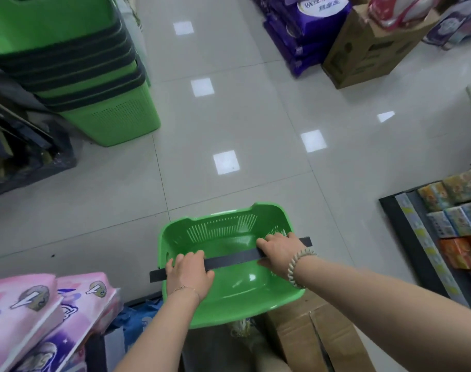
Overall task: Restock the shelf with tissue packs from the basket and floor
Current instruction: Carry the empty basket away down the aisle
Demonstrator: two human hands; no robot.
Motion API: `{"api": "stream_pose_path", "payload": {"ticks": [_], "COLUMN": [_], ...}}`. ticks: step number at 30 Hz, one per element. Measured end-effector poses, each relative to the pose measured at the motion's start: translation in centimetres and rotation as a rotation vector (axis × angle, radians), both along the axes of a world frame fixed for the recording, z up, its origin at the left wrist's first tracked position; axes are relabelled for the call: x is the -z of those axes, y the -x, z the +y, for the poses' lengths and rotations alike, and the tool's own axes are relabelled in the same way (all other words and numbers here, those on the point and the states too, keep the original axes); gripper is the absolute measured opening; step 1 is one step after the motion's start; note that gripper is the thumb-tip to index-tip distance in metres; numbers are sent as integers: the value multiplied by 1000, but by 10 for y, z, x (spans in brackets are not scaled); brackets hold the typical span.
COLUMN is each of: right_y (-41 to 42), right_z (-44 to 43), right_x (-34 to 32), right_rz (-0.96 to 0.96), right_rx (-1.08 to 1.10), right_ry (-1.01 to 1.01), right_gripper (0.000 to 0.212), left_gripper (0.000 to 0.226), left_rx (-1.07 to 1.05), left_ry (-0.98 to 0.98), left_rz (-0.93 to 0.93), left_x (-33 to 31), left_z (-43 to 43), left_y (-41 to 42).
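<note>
Both hands grip the dark handle (231,260) of an empty green basket (229,310), the left hand (190,272) and right hand (278,253) each with fingers curled over the strap. The basket hangs above a cardboard box (309,336) near the person's feet. Carried on one thin handle, it could swing or tip and knock the pink packs (41,312) leaning at lower left, which look ready to slide. These appear to be tissue packs, though the print is too blurred to be sure. The glossy floor (229,116) may prove slippery underfoot. At right, the shelf (400,226) already carries small colourful boxes (454,218). Ahead, a stack of green baskets (95,103) and purple packs (296,41) beside a tall carton (368,49) narrow the aisle.
</note>
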State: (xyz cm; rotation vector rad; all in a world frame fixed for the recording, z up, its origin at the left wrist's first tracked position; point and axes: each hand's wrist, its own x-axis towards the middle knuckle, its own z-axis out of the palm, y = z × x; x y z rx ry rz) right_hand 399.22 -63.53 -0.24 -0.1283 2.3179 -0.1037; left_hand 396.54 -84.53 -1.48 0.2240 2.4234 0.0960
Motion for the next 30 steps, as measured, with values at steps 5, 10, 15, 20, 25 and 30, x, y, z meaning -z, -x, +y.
{"api": "stream_pose_path", "payload": {"ticks": [5, 10, 15, 20, 25, 30], "right_y": [16, 34, 53, 76, 106, 148], "right_z": [6, 16, 28, 39, 55, 83], "right_x": [-41, -82, -128, -176, -227, -267], "right_rz": [111, 193, 279, 412, 554, 650], "right_rx": [1, -27, -38, -14, 10, 17], "right_ry": [36, 51, 12, -22, -62, -64], "right_gripper": [28, 26, 15, 13, 18, 19], "left_gripper": [12, 12, 11, 11, 15, 16], "left_rx": [58, 132, 236, 302, 353, 422], "left_ry": [-4, -24, -46, -73, -94, -112], "left_rz": [62, 104, 149, 230, 315, 391], "left_x": [-53, -94, -141, -187, -231, -272], "left_z": [1, 4, 16, 28, 46, 72], "left_y": [26, 53, 83, 121, 163, 214]}}
